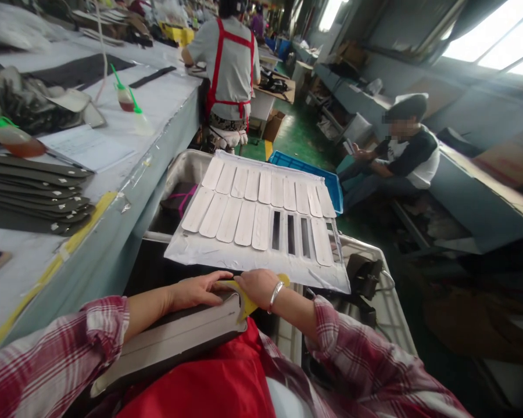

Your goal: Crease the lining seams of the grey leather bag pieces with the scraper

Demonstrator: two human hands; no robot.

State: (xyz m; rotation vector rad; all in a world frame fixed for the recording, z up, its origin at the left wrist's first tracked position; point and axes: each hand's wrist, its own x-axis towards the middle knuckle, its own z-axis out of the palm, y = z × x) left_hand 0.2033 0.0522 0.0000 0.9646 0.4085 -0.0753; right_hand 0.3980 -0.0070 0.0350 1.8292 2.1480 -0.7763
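Observation:
Across my lap lies a long folded panel (187, 337), pale inside with a dark outer face. My left hand (198, 292) is closed over its upper edge near the right end, fingers bent and thumb close to my right hand. My right hand (258, 286) is closed at that same end, its fingertips almost meeting the left ones. Under its palm shows a flat yellow piece (247, 305), which looks like a plastic tool; its exact kind is unclear. Just beyond both hands, a white board (261, 260) carries two rows of pale rounded strips (226, 220), with several dark slots in the near row.
The board rests over pale crates (396, 302); a blue crate (307, 164) is behind. On the left workbench (146, 168) are stacked dark panels (30, 197) and green-tipped bottles (125, 96). A person in red straps (235, 64) works ahead; another person (407, 151) sits at right.

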